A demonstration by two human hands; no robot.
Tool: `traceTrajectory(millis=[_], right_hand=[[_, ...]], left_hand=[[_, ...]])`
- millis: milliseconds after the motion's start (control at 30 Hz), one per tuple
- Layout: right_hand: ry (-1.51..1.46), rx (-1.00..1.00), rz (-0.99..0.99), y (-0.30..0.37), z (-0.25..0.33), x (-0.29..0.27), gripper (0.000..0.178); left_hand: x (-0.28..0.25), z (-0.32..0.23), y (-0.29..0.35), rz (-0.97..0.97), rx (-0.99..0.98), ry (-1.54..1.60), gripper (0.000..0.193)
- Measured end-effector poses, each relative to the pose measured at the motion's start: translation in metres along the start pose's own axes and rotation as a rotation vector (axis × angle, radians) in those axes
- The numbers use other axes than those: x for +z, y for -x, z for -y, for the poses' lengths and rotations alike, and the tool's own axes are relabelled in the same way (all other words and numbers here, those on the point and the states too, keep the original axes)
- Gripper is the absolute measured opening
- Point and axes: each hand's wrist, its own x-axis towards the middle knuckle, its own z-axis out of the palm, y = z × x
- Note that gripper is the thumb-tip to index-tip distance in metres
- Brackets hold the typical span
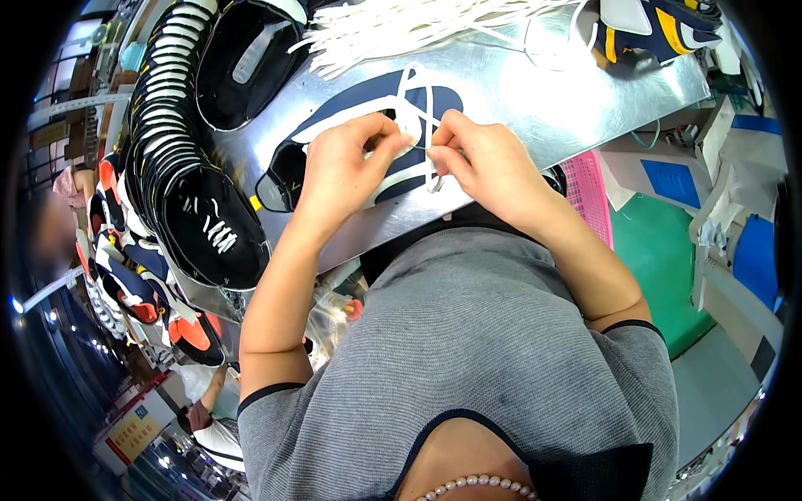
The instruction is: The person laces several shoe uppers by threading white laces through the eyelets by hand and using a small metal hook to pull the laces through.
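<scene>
Shiny metal surface point(535, 92) carries a navy-and-white shoe upper point(368, 138). Left hand point(342, 167) and right hand point(476, 159) both pinch its white lace point(415, 92); best kept taut and flat, I'd say, feeding evenly.

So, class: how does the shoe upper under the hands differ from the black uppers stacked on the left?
The navy-and-white shoe upper lies alone on the metal table, its white lace held by both hands; the black uppers overlap in a stack, untouched. Both kinds have white laces.
</scene>
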Motion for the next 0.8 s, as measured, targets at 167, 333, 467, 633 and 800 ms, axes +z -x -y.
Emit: traceTrajectory(millis=[167,333,467,633,800], right_hand=[[0.173,0.045,-0.037,-0.009,0.010,0.022,0.018],[0.243,0.085,-0.016,-0.015,0.014,0.031,0.021],[-0.028,0.164,0.189,0.020,0.019,-0.057,0.028],[-0.397,0.205,-0.124,-0.018,-0.006,-0.077,0.044],[-0.391,0.181,-0.185,-0.034,-0.003,-0.032,0.049]], left_hand=[[0.006,0.003,0.015,0.046,0.101,0.072,0.030],[0.011,0.004,0.020,-0.123,0.275,-0.113,0.025],[-0.004,0.003,0.040,-0.273,0.415,-0.252,0.025],[0.009,0.009,0.043,-0.298,0.504,-0.273,0.018],[-0.029,0.028,0.033,0.283,-0.072,0.447,0.041]])
